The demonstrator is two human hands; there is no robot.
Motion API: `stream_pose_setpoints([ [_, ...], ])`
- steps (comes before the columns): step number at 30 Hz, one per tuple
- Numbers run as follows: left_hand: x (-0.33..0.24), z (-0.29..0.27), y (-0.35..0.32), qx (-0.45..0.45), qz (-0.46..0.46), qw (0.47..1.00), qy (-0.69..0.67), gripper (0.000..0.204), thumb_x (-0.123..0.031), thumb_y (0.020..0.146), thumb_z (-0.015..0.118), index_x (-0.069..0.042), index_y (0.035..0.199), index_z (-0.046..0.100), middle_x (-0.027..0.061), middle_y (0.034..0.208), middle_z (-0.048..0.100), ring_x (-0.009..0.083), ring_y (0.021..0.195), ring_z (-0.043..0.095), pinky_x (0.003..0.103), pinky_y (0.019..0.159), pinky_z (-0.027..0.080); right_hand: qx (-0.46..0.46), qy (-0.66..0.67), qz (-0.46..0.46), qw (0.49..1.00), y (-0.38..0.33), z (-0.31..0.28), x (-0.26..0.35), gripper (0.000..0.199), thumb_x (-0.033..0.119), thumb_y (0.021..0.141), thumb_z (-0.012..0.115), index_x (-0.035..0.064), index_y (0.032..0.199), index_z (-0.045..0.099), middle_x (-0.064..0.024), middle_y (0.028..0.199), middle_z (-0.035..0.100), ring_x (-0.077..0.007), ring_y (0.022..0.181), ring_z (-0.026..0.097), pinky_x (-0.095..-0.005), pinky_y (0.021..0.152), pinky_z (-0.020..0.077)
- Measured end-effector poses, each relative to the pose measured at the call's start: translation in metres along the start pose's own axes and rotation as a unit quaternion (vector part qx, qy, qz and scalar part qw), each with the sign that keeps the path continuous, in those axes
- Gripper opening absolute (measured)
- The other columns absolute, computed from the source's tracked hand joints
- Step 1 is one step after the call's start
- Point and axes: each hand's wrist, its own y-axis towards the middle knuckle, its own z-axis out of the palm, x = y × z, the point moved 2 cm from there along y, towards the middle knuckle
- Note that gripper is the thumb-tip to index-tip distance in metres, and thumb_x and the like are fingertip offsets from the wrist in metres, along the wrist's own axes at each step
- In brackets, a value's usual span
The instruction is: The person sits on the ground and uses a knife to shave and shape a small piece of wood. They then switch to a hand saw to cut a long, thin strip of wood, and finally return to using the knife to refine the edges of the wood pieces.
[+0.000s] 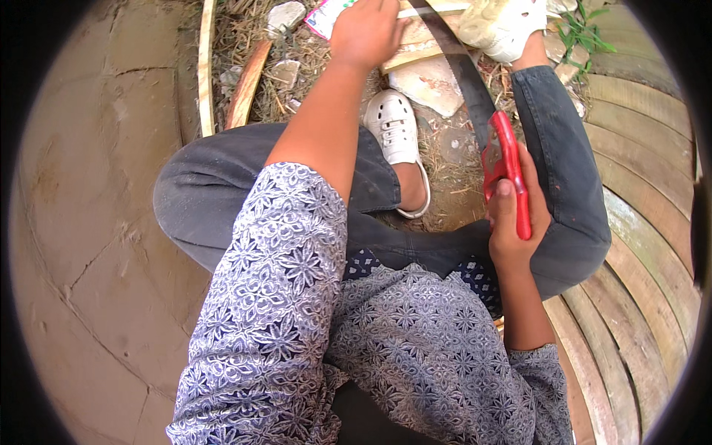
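Observation:
My right hand [515,222] is wrapped round the red handle [512,170] of a handsaw. Its long dark blade [463,70] runs up and to the left, past the top edge of the view. The blade crosses a pale wooden board [415,50] lying near my feet. At the top, my left hand [367,33] is closed at the board's left part, left of the blade; its fingertips are hidden or cut off by the edge. Whether the saw's teeth are in the wood cannot be seen.
White clogs [393,126] are on my feet, one beside the blade. A chunk of stone [430,85], wood strips [248,85] and dry straw lie on the ground. A colourful packet [325,16] is by my left hand. Wooden slats [638,178] lie at right, cracked paving [96,200] at left.

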Motion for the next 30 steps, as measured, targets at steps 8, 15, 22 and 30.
stream_pose_setpoints([
  [8, -0.004, 0.007, 0.004, -0.012, -0.016, 0.999, 0.025, 0.028, -0.029, 0.091, 0.066, -0.004, 0.099, 0.058, 0.0193, 0.096, 0.061, 0.0395, 0.089, 0.063, 0.048, 0.076, 0.052, -0.004, 0.056, -0.039, 0.998, 0.098, 0.063, -0.001, 0.042, 0.011, 0.097, 0.068, 0.0014, 0.137, 0.062, -0.0097, 0.107, 0.072, -0.0083, 0.088, 0.065, -0.0246, 0.076, 0.0523],
  [15, 0.005, 0.009, 0.002, -0.046, 0.034, 0.998, 0.026, 0.028, -0.037, 0.092, 0.067, -0.009, 0.095, 0.060, 0.0104, 0.092, 0.063, 0.0305, 0.089, 0.066, 0.044, 0.073, 0.055, 0.003, -0.069, -0.082, 0.994, 0.034, 0.017, -0.018, 0.046, 0.016, 0.100, 0.062, 0.0017, 0.143, 0.056, -0.0132, 0.121, 0.069, -0.0115, 0.097, 0.065, -0.0263, 0.084, 0.0521],
  [22, 0.001, 0.011, 0.000, -0.046, 0.014, 0.998, 0.038, 0.029, -0.037, 0.092, 0.067, -0.009, 0.095, 0.060, 0.0096, 0.095, 0.063, 0.0295, 0.094, 0.066, 0.043, 0.077, 0.054, -0.005, -0.015, 0.009, 1.000, 0.018, 0.004, 0.007, 0.046, 0.021, 0.101, 0.063, 0.0004, 0.142, 0.056, -0.0121, 0.116, 0.071, -0.0118, 0.096, 0.064, -0.0270, 0.083, 0.0520],
  [30, 0.014, 0.011, 0.008, -0.014, 0.023, 0.999, 0.043, 0.029, -0.038, 0.094, 0.064, -0.010, 0.099, 0.060, 0.0101, 0.099, 0.064, 0.0297, 0.096, 0.065, 0.044, 0.079, 0.053, -0.003, 0.072, -0.003, 0.997, 0.074, 0.048, -0.012, 0.043, 0.010, 0.098, 0.066, -0.0011, 0.139, 0.059, -0.0130, 0.115, 0.070, -0.0109, 0.097, 0.063, -0.0249, 0.084, 0.0510],
])
